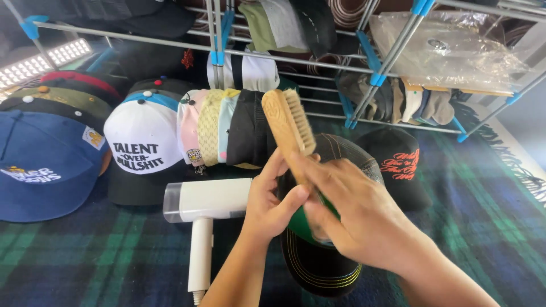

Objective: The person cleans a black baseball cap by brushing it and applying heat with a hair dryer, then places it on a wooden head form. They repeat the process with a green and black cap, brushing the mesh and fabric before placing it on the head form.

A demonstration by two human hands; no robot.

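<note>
Both hands are busy over a black cap [321, 267] with a green underbrim, lying on the plaid blanket [483, 227]. The right hand [352, 213] grips a wooden brush [289, 122], bristles facing right, while the left hand [270, 207] clasps the cap's edge. A white steamer [202, 210] lies just beside them.

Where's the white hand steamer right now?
In the head view, the steamer lies on the plaid blanket, left of centre, just left of the left hand and below the white cap.
</note>
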